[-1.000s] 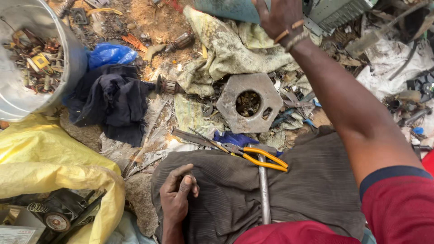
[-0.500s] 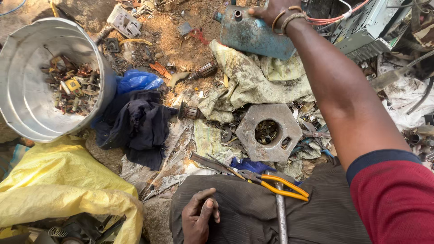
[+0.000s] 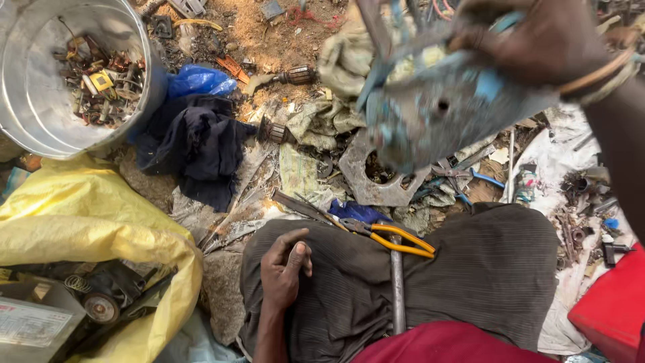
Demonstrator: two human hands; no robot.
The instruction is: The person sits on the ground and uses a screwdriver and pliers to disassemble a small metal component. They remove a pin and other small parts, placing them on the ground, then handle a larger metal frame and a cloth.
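Note:
My right hand (image 3: 537, 47) grips a worn blue-painted metal housing (image 3: 437, 107) and holds it in the air above the ground, blurred by motion. Beneath it lies a flat grey metal plate with a round hole (image 3: 376, 181). My left hand (image 3: 285, 265) rests on my left knee with fingers loosely curled, holding nothing. Yellow-handled pliers (image 3: 393, 238) lie across my lap next to a grey metal rod (image 3: 398, 289).
A metal bucket (image 3: 40, 128) with several scrap parts stands at top left. A dark cloth (image 3: 201, 151) and blue plastic bag (image 3: 198, 81) lie beside it. A yellow sack (image 3: 80, 222) holds parts at left. A red container (image 3: 611, 309) sits at right.
My right hand has lifted the blue metal housing off the ground and brought it toward me. My left hand stays on my knee.

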